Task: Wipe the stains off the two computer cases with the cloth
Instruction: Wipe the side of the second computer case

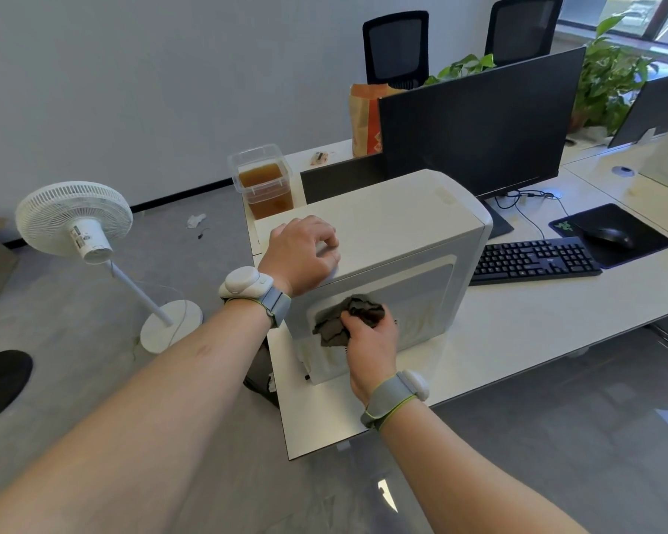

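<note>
Head view: our left hand presses on the white computer case, steadying it, while our right hand grips the crumpled dark cloth against its stained side panel

Bright, even daylight enters from the window at the top right corner. Shadows are soft, a glare patch shines on the floor, and wide-angle distortion perhaps bends the desk edges.
</note>
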`<action>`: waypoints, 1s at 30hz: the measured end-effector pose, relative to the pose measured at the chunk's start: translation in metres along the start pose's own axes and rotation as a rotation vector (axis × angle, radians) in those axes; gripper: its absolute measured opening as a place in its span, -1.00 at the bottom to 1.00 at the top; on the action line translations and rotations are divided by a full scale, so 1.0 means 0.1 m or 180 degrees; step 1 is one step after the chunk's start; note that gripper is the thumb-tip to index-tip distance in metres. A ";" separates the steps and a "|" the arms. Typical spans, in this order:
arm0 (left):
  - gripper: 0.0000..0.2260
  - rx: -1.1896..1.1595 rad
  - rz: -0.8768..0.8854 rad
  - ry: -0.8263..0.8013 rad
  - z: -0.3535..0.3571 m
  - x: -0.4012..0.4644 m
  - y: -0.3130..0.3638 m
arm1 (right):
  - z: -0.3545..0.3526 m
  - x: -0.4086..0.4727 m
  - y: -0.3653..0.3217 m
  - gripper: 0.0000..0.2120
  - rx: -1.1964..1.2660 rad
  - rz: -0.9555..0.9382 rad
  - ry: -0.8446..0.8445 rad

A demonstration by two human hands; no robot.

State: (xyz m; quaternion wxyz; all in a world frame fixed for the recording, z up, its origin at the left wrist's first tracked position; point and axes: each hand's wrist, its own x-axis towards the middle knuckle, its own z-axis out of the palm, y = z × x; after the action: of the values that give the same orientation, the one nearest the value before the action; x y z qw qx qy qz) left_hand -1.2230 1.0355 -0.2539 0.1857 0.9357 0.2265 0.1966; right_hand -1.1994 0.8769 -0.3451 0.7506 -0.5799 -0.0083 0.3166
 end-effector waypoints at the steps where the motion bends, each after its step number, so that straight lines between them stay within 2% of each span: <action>1: -0.88 -0.0006 0.0007 0.0009 -0.01 0.00 0.00 | 0.01 -0.01 0.05 -0.86 -0.0086 0.0156 0.0072; 4: -0.88 -0.0014 -0.0001 0.0021 -0.01 -0.01 -0.01 | 0.03 -0.01 0.22 -0.83 0.0039 0.0752 0.0183; 6: -0.86 -0.0015 -0.0004 0.0017 -0.01 -0.01 0.00 | 0.06 -0.03 0.26 -0.75 0.0112 0.0749 0.0039; 8: -0.84 -0.0004 -0.0019 -0.0007 -0.02 -0.01 0.00 | 0.05 -0.06 0.25 -0.77 0.0104 0.0646 -0.0138; 12: -0.83 -0.0004 -0.0015 -0.0011 -0.03 -0.01 0.00 | 0.01 0.06 0.26 -0.79 0.0095 0.0987 0.0293; 13: -0.83 -0.0008 -0.0014 -0.0018 -0.02 -0.01 0.01 | 0.00 0.05 0.23 -0.80 0.0112 0.1015 0.0260; 18: -0.83 -0.0018 -0.0049 -0.0009 -0.02 0.00 0.01 | 0.00 0.05 0.16 -0.82 0.0120 0.0652 -0.0015; 22: -0.82 -0.0008 -0.0022 0.0007 -0.01 -0.01 0.01 | 0.04 0.06 0.16 -0.80 0.0003 0.1046 0.0240; 27: -0.82 -0.0007 -0.0024 -0.0017 -0.02 0.00 0.00 | -0.09 0.13 -0.07 -0.84 0.0042 0.0522 -0.0237; 28: -0.83 -0.0021 -0.0001 0.0000 -0.01 -0.01 0.00 | -0.19 0.19 -0.09 -0.83 0.0041 0.0552 -0.0131; 30: -0.86 -0.0009 0.0046 0.0016 -0.01 -0.02 -0.01 | -0.42 0.38 -0.14 -0.77 0.0284 0.0631 0.0475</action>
State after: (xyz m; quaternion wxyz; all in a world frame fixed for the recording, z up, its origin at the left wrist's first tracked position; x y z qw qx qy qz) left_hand -1.2251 1.0353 -0.2543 0.1850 0.9366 0.2199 0.2007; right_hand -1.1463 0.8571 -0.3601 0.7392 -0.5659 0.1190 0.3453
